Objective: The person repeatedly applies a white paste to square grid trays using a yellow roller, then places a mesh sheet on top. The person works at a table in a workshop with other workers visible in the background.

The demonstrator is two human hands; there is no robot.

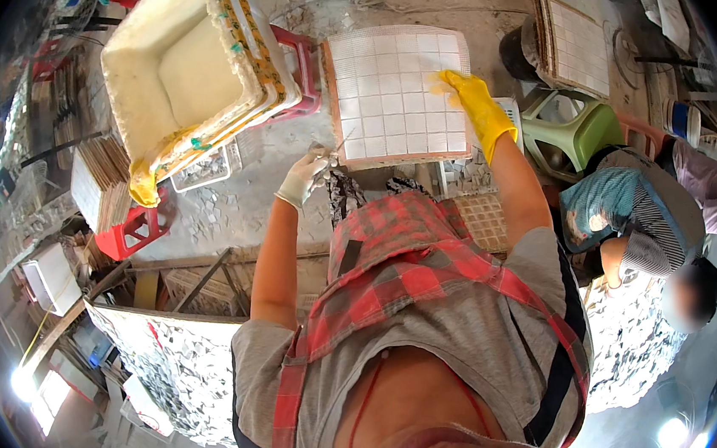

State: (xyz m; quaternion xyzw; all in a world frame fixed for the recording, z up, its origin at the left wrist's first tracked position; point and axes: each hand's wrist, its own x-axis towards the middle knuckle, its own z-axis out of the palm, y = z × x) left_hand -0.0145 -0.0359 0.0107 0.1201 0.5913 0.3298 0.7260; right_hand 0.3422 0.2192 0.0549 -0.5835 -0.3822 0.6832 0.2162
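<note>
In front of me a board lies with a sheet of white square tiles (399,100) on it, mesh showing along its far and right edges. My right hand (475,106), in a yellow rubber glove, reaches over the sheet's right part. Its fingers are stretched out over the tiles, the tips slightly blurred. My left hand (305,177), in a whitish glove, is beside the board's near left corner. Its fingers are bent together, and a thin pale line sticks out from near them toward the tiles. What they hold is too small to make out.
A foam box (197,73) with a yellow-smeared rim stands left on a red stool (297,74). Stacked boards (100,176) lie at the left, more tiled boards (572,46) at the far right. Near a green stool (573,133), another person (641,215) bends over tile pieces.
</note>
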